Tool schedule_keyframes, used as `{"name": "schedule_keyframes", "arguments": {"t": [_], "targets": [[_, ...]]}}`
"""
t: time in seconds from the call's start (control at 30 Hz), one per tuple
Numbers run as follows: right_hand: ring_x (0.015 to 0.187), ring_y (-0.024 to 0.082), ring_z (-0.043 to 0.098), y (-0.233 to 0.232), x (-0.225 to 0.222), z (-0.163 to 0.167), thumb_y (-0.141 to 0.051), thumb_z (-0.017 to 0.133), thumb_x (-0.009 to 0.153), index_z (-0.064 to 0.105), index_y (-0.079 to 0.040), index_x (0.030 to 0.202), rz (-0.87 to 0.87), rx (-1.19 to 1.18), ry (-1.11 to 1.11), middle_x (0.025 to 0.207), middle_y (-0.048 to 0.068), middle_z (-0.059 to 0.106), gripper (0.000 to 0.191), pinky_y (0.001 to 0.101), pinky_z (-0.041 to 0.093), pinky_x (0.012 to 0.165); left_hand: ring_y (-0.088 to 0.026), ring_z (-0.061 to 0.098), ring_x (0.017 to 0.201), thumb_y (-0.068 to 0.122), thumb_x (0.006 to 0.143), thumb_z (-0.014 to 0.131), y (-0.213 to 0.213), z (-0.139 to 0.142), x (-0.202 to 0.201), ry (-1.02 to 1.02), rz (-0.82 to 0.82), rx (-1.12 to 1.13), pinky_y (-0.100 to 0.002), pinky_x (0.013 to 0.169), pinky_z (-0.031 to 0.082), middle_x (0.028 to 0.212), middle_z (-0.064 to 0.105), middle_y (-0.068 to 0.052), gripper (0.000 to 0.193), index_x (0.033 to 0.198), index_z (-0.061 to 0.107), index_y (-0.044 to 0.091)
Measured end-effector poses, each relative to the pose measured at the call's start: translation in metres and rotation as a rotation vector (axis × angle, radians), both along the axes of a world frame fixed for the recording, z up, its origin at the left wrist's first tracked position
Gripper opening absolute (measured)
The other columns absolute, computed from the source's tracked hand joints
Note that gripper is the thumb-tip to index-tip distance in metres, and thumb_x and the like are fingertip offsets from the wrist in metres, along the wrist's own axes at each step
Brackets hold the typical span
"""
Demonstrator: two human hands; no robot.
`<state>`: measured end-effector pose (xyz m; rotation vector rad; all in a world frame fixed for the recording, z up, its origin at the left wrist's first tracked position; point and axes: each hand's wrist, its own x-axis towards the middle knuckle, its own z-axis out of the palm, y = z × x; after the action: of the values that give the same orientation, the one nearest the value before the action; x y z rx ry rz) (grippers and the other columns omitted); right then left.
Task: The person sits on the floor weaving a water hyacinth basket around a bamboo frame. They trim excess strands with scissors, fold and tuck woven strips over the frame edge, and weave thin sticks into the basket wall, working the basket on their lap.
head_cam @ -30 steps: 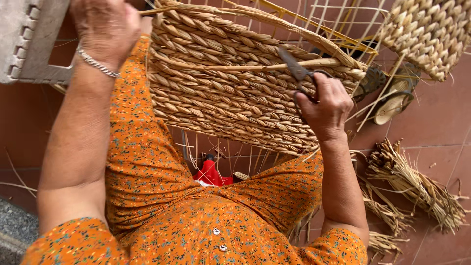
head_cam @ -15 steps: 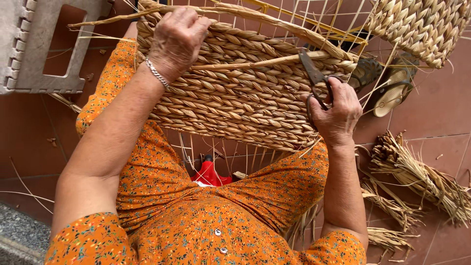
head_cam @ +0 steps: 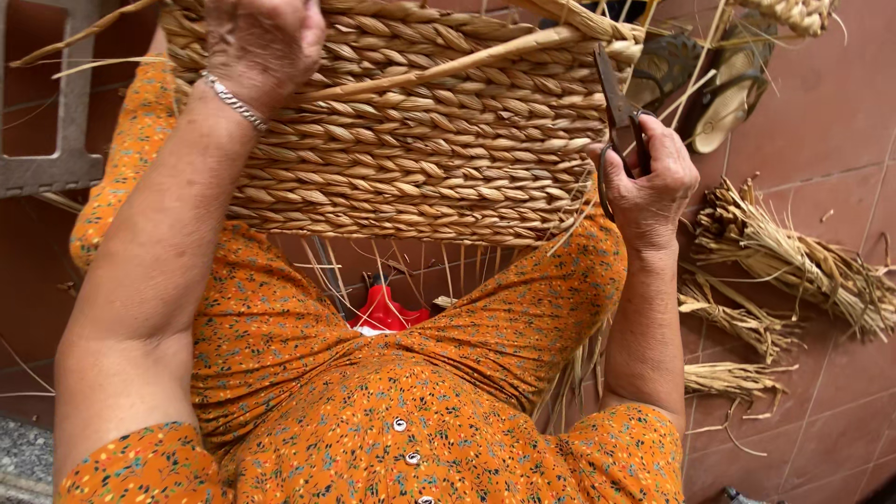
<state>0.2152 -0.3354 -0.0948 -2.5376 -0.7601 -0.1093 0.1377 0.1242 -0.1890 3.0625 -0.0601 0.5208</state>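
I sit over a floor of reddish-brown tiles [head_cam: 821, 121], with a grey plastic stool [head_cam: 56, 121] at my left and a strip of grey stone at the bottom left corner. Bundles of dry straw [head_cam: 793, 257] lie on the tiles to my right, and a pair of sandals [head_cam: 719, 84] sits beyond them near the top edge.

My left hand [head_cam: 261, 42] is raised high, forearm stretched up from my orange flowered dress [head_cam: 411, 420], a silver bracelet [head_cam: 233, 101] on the wrist. The hand lies curled on the upper part of the woven basket [head_cam: 420, 149], gripping its braided side. My right hand [head_cam: 653, 177] is lifted at the basket's right edge, fingers closed through the loops of dark scissors [head_cam: 621, 117], whose blades point up beside a thick straw strand [head_cam: 448, 63] that runs slantwise across the weave.

The basket rests across my lap, its bare upright stakes showing below the woven rows, between my knees. Down in that gap sits 1 small red plastic object [head_cam: 385, 313]; what it is I cannot tell.
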Motion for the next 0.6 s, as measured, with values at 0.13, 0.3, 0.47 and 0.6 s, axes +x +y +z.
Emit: {"name": "schedule_keyframes", "arguments": {"t": [0.13,0.3,0.47,0.6], "targets": [[0.097,0.03,0.068,-0.024,-0.01,-0.003,-0.028,0.097,0.091,0.065,-0.001,0.122,-0.014,-0.084,-0.035,0.108,0.012,0.069,0.051,0.044,0.056,0.086,-0.018,0.065,0.076,0.008,0.1,0.071,-0.028,0.024,-0.015,-0.12,-0.131,-0.181,-0.034,0.071,0.058,0.084,0.065,-0.005,0.006,0.096,0.067,0.01],[0.101,0.032,0.063,-0.029,-0.017,-0.014,-0.039,0.091,0.089,0.062,-0.004,0.129,0.081,-0.182,-0.118,0.108,0.013,0.063,0.06,0.0449,0.055,0.086,-0.019,0.065,0.08,-0.001,0.103,0.069,-0.114,0.03,-0.011,-0.076,-0.361,-0.302,-0.032,0.069,0.059,0.082,0.061,-0.007,0.01,0.095,0.066,0.004],[0.101,0.032,0.058,-0.023,-0.013,-0.022,-0.048,0.088,0.09,0.062,-0.005,0.13,0.186,-0.244,-0.202,0.106,0.012,0.059,0.064,0.0453,0.052,0.086,-0.019,0.064,0.086,0.0,0.095,0.066,-0.168,0.019,0.005,-0.105,-0.391,-0.257,-0.032,0.07,0.057,0.089,0.063,-0.007,0.009,0.103,0.07,0.003],[0.098,0.032,0.056,-0.018,-0.008,-0.026,-0.049,0.088,0.087,0.062,-0.004,0.131,0.254,-0.261,-0.239,0.103,0.011,0.057,0.068,0.045,0.049,0.081,-0.019,0.064,0.087,0.002,0.095,0.066,-0.179,0.011,0.013,-0.085,-0.358,-0.221,-0.034,0.069,0.054,0.09,0.062,-0.006,0.005,0.099,0.068,0.004]]}}
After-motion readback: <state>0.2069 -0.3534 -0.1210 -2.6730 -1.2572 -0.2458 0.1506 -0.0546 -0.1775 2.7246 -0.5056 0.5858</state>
